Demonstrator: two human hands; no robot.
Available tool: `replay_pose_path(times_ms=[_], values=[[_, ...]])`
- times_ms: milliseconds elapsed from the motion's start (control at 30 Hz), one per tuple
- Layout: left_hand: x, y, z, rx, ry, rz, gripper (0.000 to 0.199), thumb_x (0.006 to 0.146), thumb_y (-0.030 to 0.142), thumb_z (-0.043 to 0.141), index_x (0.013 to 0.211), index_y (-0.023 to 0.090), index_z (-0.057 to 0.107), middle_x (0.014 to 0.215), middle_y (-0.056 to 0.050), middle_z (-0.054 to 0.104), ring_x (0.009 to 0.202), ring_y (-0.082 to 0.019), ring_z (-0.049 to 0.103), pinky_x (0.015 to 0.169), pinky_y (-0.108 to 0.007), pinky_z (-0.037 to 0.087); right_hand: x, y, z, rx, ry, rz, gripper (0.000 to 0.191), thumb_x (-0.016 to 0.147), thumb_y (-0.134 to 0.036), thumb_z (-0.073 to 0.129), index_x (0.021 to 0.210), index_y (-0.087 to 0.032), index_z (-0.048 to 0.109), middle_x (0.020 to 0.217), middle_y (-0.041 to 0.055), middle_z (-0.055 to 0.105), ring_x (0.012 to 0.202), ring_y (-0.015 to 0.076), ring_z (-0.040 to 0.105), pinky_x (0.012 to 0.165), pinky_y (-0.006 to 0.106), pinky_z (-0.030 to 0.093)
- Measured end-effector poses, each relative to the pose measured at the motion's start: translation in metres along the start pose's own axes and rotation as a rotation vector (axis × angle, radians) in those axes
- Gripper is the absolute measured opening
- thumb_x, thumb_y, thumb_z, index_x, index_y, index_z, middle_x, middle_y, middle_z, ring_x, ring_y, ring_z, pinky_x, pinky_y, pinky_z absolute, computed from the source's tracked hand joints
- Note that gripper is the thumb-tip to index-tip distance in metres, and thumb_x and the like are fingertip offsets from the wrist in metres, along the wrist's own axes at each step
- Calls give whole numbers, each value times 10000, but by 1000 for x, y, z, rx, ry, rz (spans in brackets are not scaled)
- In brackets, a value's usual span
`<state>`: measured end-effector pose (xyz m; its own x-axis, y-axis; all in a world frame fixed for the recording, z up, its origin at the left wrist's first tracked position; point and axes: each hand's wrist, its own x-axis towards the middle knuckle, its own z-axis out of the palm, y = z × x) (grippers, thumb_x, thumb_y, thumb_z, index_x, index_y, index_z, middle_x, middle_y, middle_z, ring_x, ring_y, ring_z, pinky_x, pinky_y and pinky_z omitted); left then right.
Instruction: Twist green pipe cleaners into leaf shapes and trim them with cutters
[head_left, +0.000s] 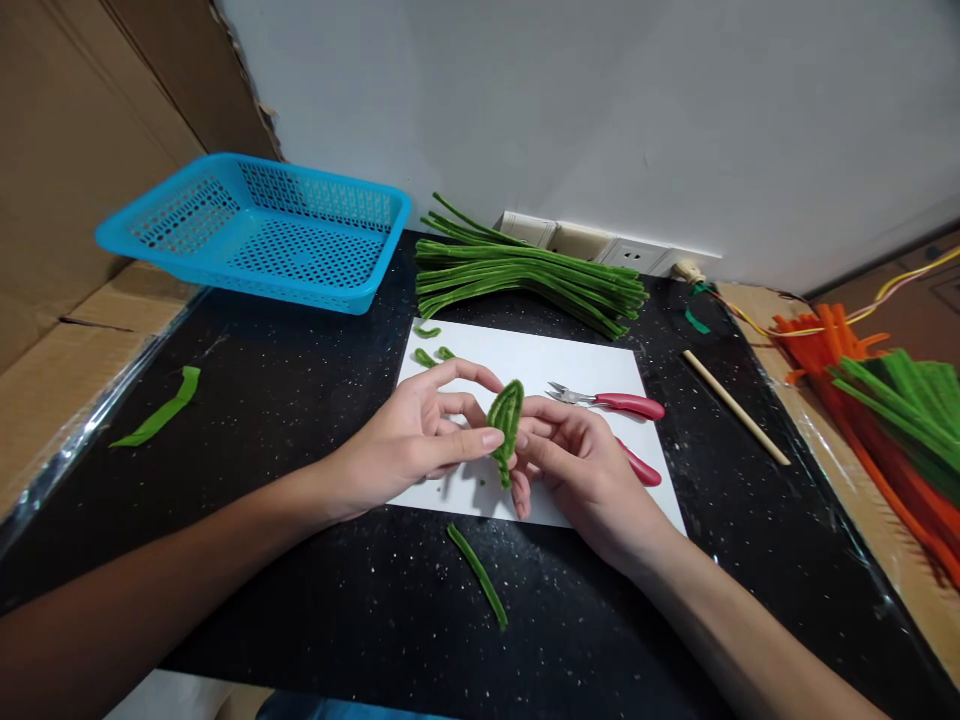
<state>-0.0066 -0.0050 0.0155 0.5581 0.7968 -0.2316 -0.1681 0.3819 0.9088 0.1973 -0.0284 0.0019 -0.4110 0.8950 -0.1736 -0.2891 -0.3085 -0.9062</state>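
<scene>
A green fuzzy leaf shape (pixel 507 420), made of bent pipe cleaner with a short twisted stem, is held upright between both hands above a white sheet (pixel 525 345). My left hand (pixel 420 430) pinches its left side, the thumb on the front. My right hand (pixel 581 455) grips its lower right edge with thumb and fingers. Red-handled pliers (pixel 630 405) lie on the sheet, partly behind my right hand. Small bent green pieces (pixel 424 357) rest at the sheet's upper left. One short green length (pixel 478 575) lies on the black table in front of the sheet.
A blue basket (pixel 300 285) stands at the back left. A green pipe cleaner bundle (pixel 525 275) lies by the wall sockets (pixel 630 255). On the right are a wooden stick (pixel 735 407) and orange strands (pixel 832 335); a green strip (pixel 161 415) is at left.
</scene>
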Motion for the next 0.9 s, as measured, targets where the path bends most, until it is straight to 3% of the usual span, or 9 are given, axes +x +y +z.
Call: replay_pose_path(times_ms=[133, 233, 333, 433, 500, 667, 767, 900], values=[[0, 0, 0, 1, 30, 59, 501, 880, 270, 836, 1308, 246, 577, 781, 49, 593, 483, -29, 421, 419, -156, 277, -5, -3, 6, -115, 150, -173, 269, 976, -312, 745, 1205, -243, 622, 776, -32, 685, 526, 134, 661, 522, 281, 583], [1, 0, -1, 28, 87, 98, 552, 905, 255, 803, 1400, 267, 560, 752, 55, 579, 466, -32, 401, 414, -166, 259, -12, -5, 9, -383, 199, -351, 372, 930, -240, 797, 1238, -288, 592, 928, -6, 718, 645, 151, 683, 615, 315, 598], [2, 0, -1, 77, 58, 84, 358, 936, 279, 759, 1266, 182, 658, 750, 23, 609, 453, -32, 396, 407, -182, 257, -15, -3, 8, -730, 132, -515, 388, 882, -154, 822, 1219, -266, 666, 1016, 32, 733, 787, 183, 693, 703, 344, 602], [2, -1, 0, 117, 42, 76, 199, 950, 294, 736, 1053, 128, 701, 764, -3, 631, 455, -28, 415, 417, -188, 277, -15, 1, 7, -865, 142, -562, 213, 958, -131, 716, 1145, -233, 726, 1010, 59, 752, 848, 205, 707, 718, 362, 610], [2, 0, 0, 121, 42, 68, 187, 964, 302, 716, 1025, 127, 691, 773, -10, 646, 459, -26, 406, 423, -188, 275, -14, 0, 7, -824, 215, -526, 143, 979, -152, 701, 1085, -232, 753, 1003, 56, 765, 827, 199, 720, 694, 349, 621], [2, 1, -1, 156, 64, 64, 283, 959, 328, 733, 1186, 179, 654, 775, 17, 622, 501, -41, 398, 436, -183, 261, -9, -10, 5, -524, 352, -399, 16, 932, -231, 793, 946, -223, 794, 846, 32, 779, 567, 157, 707, 556, 316, 615], [2, 0, -1, 181, 77, 47, 318, 941, 392, 752, 1147, 164, 671, 770, 19, 590, 513, -50, 379, 437, -195, 255, -6, -11, 2, -349, 318, -320, 75, 903, -279, 832, 908, -212, 799, 731, 34, 768, 548, 178, 709, 542, 327, 624], [3, -1, 1, 197, 78, 62, 334, 904, 449, 783, 1008, 151, 674, 745, 33, 535, 522, -51, 345, 451, -204, 244, -2, -6, -2, -156, 254, -259, 107, 888, -306, 852, 911, -216, 799, 722, 30, 759, 573, 169, 704, 531, 303, 624]])
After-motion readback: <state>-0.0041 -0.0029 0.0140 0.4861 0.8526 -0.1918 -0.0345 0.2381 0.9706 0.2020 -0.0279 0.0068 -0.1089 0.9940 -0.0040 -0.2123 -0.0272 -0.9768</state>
